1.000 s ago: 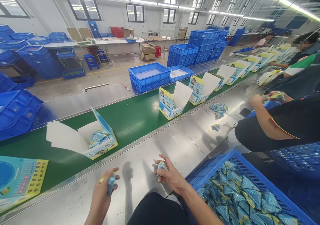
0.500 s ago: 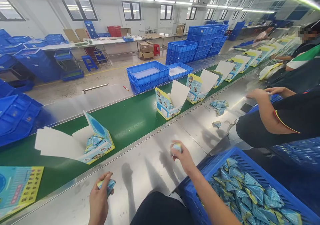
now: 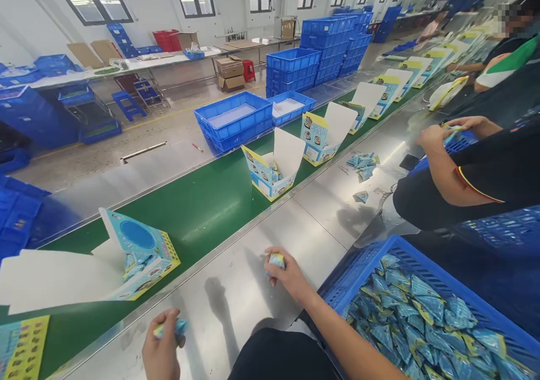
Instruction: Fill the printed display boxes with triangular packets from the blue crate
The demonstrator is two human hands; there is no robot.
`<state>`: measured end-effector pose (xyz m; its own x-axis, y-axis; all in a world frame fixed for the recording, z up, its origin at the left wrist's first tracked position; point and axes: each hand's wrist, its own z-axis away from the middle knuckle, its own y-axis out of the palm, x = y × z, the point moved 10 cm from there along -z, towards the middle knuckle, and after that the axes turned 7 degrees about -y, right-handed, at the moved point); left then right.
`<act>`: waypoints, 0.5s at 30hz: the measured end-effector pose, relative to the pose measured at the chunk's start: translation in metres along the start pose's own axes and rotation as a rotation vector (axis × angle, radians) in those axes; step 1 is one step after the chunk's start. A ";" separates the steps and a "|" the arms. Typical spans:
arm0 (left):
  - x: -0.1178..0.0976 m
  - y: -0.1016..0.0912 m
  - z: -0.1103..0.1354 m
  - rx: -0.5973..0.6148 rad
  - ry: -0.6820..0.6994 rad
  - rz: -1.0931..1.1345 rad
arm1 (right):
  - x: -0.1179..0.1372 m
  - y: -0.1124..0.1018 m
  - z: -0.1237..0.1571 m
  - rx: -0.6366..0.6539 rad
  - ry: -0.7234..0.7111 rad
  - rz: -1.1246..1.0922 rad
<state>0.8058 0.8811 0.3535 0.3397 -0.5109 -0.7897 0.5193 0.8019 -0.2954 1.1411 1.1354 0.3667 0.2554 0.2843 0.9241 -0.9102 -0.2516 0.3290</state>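
Note:
My left hand [image 3: 162, 343] is closed round a small blue and yellow packet [image 3: 180, 327] above the steel ledge. Farther right, my right hand [image 3: 287, 273] grips another blue and yellow packet [image 3: 277, 260], also over the ledge. An open printed carton [image 3: 162, 256] holding several such packets stands on the green belt [image 3: 211, 205], ahead of my left hand. Beyond my right hand, a second open carton [image 3: 270, 177] has packets inside. At my right side, a blue crate [image 3: 358, 278] is full of triangular packets [image 3: 422, 312].
A co-worker's hands [image 3: 442, 132] hold a packet at the right. Loose packets [image 3: 363, 163] lie on the steel ledge [image 3: 312, 228]. More open cartons [image 3: 324, 135] line the belt. Blue bins [image 3: 234, 118] stand across it. A flat printed carton panel [image 3: 25, 346] lies at lower left.
My right hand has moved left and slightly down with its packet. My left hand still holds its packet, slightly lower in view. The near carton appears farther left as the view shifts.

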 end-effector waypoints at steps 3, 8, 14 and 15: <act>-0.019 0.075 0.015 -0.015 0.033 -0.040 | 0.023 -0.078 -0.044 -0.191 -0.022 -0.147; -0.060 0.268 0.046 -0.061 0.028 -0.113 | 0.070 -0.206 -0.183 0.059 0.126 -0.144; -0.080 0.368 0.086 -0.147 0.027 -0.327 | 0.088 -0.291 -0.279 0.191 0.233 -0.131; -0.075 0.355 0.096 -0.167 0.006 -0.359 | 0.082 -0.282 -0.271 0.246 0.273 -0.119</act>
